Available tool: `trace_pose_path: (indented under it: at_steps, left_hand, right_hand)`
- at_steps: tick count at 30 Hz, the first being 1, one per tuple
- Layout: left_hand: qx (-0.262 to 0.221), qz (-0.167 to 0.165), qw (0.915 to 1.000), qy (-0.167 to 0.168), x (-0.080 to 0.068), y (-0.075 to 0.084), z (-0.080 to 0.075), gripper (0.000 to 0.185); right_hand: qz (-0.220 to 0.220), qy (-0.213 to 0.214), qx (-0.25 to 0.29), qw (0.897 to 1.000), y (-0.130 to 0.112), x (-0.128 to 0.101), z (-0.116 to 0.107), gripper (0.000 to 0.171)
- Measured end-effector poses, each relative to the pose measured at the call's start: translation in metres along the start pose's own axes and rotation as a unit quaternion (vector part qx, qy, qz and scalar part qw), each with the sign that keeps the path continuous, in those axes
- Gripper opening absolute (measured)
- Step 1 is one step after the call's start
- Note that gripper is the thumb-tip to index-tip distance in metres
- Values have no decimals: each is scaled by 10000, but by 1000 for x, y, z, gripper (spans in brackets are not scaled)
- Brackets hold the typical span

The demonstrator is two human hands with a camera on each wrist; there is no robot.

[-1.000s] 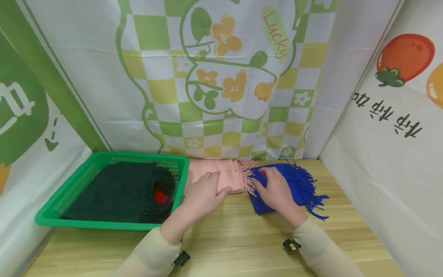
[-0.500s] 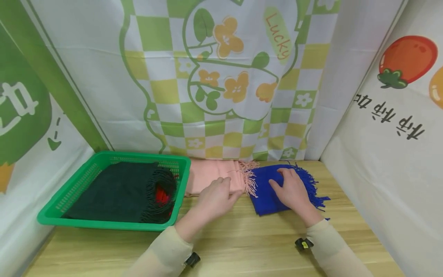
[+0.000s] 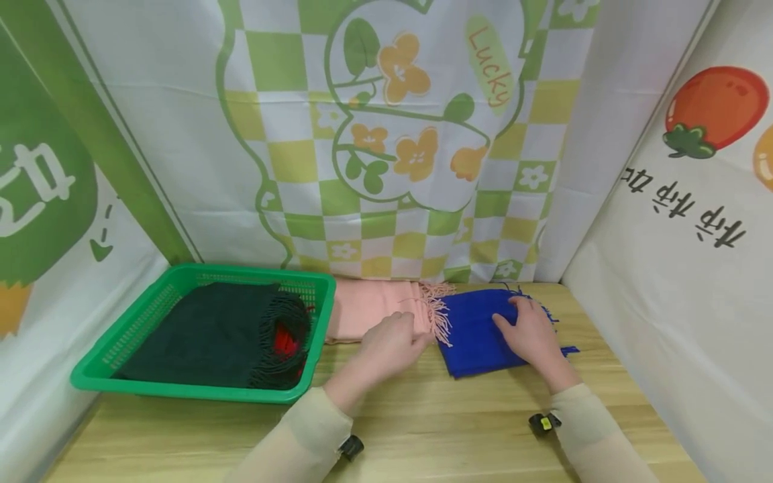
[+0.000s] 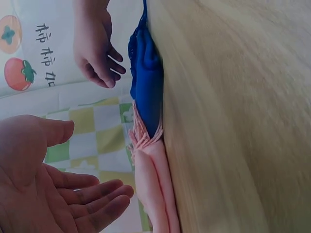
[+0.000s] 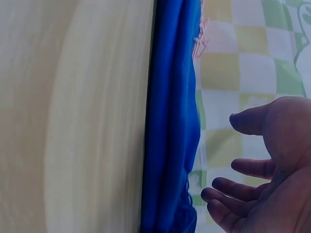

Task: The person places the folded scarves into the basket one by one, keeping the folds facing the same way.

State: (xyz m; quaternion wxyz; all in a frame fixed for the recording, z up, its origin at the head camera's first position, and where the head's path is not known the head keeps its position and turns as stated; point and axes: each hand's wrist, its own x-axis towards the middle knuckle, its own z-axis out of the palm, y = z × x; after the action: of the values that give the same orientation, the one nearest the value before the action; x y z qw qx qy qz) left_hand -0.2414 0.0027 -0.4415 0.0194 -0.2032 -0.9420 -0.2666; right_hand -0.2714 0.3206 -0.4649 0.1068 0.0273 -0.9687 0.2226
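Observation:
A folded pink scarf [image 3: 362,315] and a folded blue scarf [image 3: 477,329] lie side by side on the wooden table [image 3: 423,422], pink fringe overlapping the blue edge. My left hand [image 3: 395,339] is at the pink scarf's fringed right end. In the left wrist view this left hand [image 4: 53,194] is spread with straight fingers a little off the pink scarf [image 4: 155,194]. My right hand [image 3: 528,332] is over the blue scarf's right part, near its fringe. The right wrist view shows that right hand [image 5: 267,179] relaxed, slightly apart from the blue scarf [image 5: 172,121].
A green plastic basket [image 3: 199,391] stands at the left with a dark green fringed scarf [image 3: 205,335] and something red [image 3: 280,343] inside. Printed cloth walls close in the back and both sides. Bare table lies in front of the scarves.
Both hands have slid to the right: the left from the pink scarf's middle to its fringed end, the right across the blue scarf toward its fringe. The scarves lie where they were.

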Motion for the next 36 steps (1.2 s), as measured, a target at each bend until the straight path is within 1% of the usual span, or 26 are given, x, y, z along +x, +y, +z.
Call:
trace_pose_path:
  at_steps: [2, 4, 6, 9, 11, 18, 23, 28, 33, 36]
  left_hand:
    - [1, 70, 10000, -38, 3, 1, 5, 47]
    - [-54, 136, 9999, -78, 6, 2, 9, 43]
    - [-98, 181, 9997, -133, 10, 3, 15, 46]
    - [-189, 138, 9995, -234, 13, 5, 21, 52]
    - [-203, 113, 9993, -284, 16, 7, 25, 52]
    - [-209, 92, 9993, -308, 26, 15, 32, 55]
    - [-165, -24, 9988, -459, 30, 20, 39, 56]
    - [-94, -192, 9979, -612, 32, 22, 44, 53]
    - [109, -344, 9962, -795, 32, 26, 47, 54]
    - [283, -399, 9956, -803, 32, 29, 50, 53]
  right_hand:
    - [18, -3, 6, 10000, 5, 1, 0, 64]
    - [43, -2, 32, 10000, 10, 2, -1, 64]
    - [85, -25, 48, 9999, 14, 3, -2, 66]
    - [199, -105, 129, 9997, 18, 4, -4, 70]
    - [267, -145, 155, 9994, 22, 4, -6, 72]
    - [441, -164, 125, 9988, 37, 6, -9, 78]
    - [580, -280, 89, 9979, 43, 8, -9, 85]
    - [690, -358, 122, 9969, 48, 11, -10, 89]
    - [790, -431, 86, 9959, 56, 12, -10, 92]
    - [820, -513, 61, 9953, 59, 11, -10, 94]
